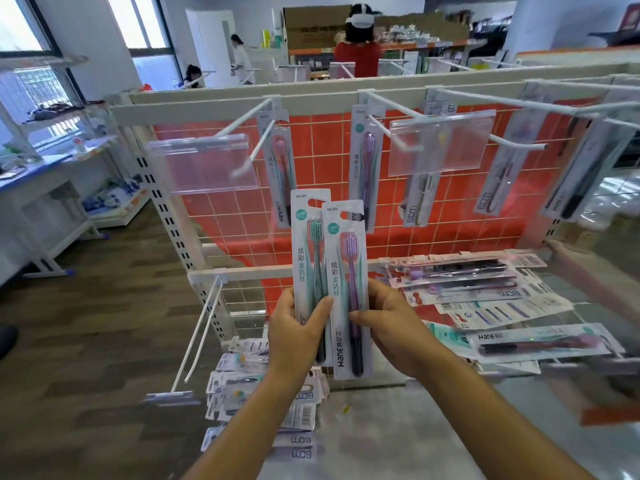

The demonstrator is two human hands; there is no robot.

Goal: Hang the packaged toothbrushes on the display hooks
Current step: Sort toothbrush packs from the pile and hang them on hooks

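Left hand (294, 327) grips the green toothbrush pack (310, 244), right hand (391, 320) the purple toothbrush pack (348, 258); hanging comes next, threading each hole over a display hook (258, 147)

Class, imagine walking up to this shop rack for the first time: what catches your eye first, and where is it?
Two packaged toothbrushes held upright at the centre stand out: a green-bristled pack in the left hand, a purple-bristled pack in the right hand. Behind them glows the red backing panel, where more packs hang on white hooks; a loose pile of packs lies on the shelf at right.
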